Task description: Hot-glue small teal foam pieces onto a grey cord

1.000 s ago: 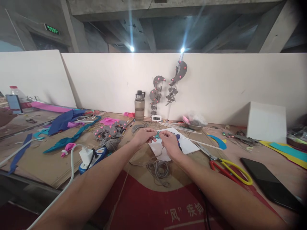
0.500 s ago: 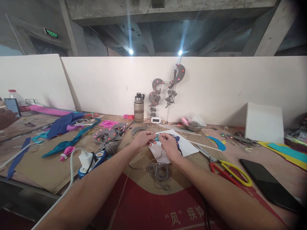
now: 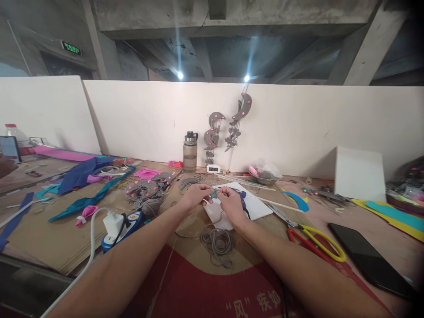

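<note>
Head view: left hand point(image 3: 195, 197) and right hand point(image 3: 231, 204), each grip pinched shut on a small teal piece point(image 3: 215, 192) held above the white sheet point(image 3: 261, 204). Grey cord point(image 3: 217, 240) trails below; keeping it slack and untangled would likely help.

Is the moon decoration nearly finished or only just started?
Two grey moon hangings already hang complete on the white wall. Now the left hand and right hand pinch a small teal piece. Grey string and more grey moon pieces still lie loose.
</note>
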Motion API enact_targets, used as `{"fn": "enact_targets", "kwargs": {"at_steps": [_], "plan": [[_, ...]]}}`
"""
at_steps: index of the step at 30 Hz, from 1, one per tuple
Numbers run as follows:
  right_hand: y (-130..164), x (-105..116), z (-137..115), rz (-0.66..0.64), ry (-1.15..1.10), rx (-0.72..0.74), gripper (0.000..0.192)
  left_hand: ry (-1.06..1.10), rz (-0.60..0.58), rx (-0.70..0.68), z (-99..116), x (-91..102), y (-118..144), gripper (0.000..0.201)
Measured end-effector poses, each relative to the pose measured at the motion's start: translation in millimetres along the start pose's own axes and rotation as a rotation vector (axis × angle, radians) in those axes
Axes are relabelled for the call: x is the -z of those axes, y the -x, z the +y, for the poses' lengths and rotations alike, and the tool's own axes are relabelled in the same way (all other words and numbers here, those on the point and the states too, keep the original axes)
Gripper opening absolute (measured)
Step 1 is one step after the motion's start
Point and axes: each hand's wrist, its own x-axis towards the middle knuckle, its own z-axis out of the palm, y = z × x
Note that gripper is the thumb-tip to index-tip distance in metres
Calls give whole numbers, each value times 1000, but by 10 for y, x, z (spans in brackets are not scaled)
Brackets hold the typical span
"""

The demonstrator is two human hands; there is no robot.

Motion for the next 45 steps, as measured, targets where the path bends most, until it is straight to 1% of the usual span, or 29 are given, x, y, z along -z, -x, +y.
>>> {"fn": "enact_targets", "kwargs": {"at_steps": [8,11,15,19,24,31,39,45], "plan": [[11,-3,-8,5,16,-7,22,-16,-11,-15,-8,-7,2,23],[19,-1,-20,9,21,0,23,-23,-22,-33,-14,-8,-3,21],[15,8,-41,18,14,-2,26,8,-23,-21,-8,4,-7,15],[3,24,-67,19,-13,-3,28,43,-68,-35,24,19,2,14],[-4,41,-76,12,-21,7,28,69,-39,-25,47,-3,15,17],[4,33,-64,-15,5,37,25,-19,17,-51,19,-30,6,9],[15,27,-89,-30,-2,35,26,-45,86,-113,5,-52,10,4],[18,11,-86,-30,8,49,23,-40,81,-94,53,-74,45,3]]}}
